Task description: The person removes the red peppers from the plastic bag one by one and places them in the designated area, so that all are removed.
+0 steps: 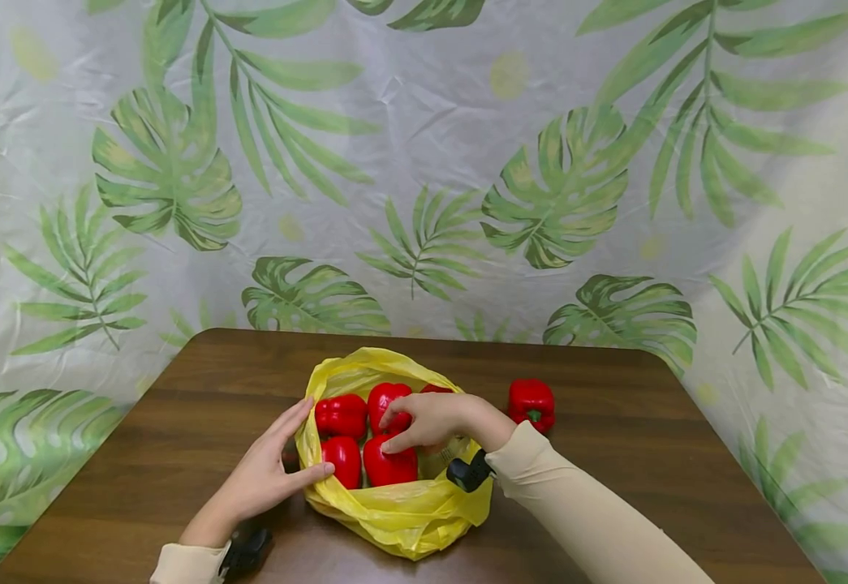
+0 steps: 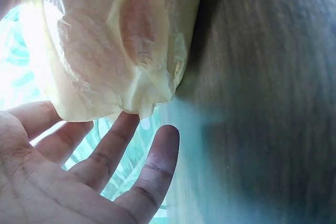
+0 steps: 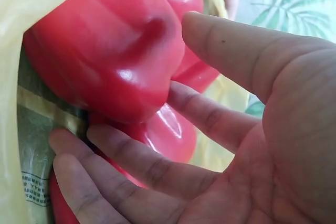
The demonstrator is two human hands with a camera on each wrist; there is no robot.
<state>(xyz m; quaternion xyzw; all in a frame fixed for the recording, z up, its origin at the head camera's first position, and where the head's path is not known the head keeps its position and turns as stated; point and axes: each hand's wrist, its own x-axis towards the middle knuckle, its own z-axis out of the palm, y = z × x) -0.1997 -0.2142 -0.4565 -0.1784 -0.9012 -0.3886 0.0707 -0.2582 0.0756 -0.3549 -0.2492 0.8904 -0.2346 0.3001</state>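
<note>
A yellow plastic bag (image 1: pixel 424 519) stands on the table with its mouth spread wide. Inside lie several shiny red bell peppers (image 1: pixel 341 415). My left hand (image 1: pixel 266 470) rests along the bag's left side, thumb over the rim; in the left wrist view its fingers (image 2: pixel 149 177) are loosely spread against the plastic. My right hand (image 1: pixel 434 420) reaches into the mouth above the front pepper (image 1: pixel 392 466). In the right wrist view, its thumb tip and spread, nearly straight fingers (image 3: pixel 157 171) are right at the edge of a large red pepper (image 3: pixel 115 45).
Another red bell pepper (image 1: pixel 531 404) lies on the table to the right of the bag, its green stem facing me. The dark wooden table (image 1: pixel 613 487) ends before a leaf-patterned curtain (image 1: pixel 424 162). A black wrist device (image 1: pixel 248 551) sits by the left cuff.
</note>
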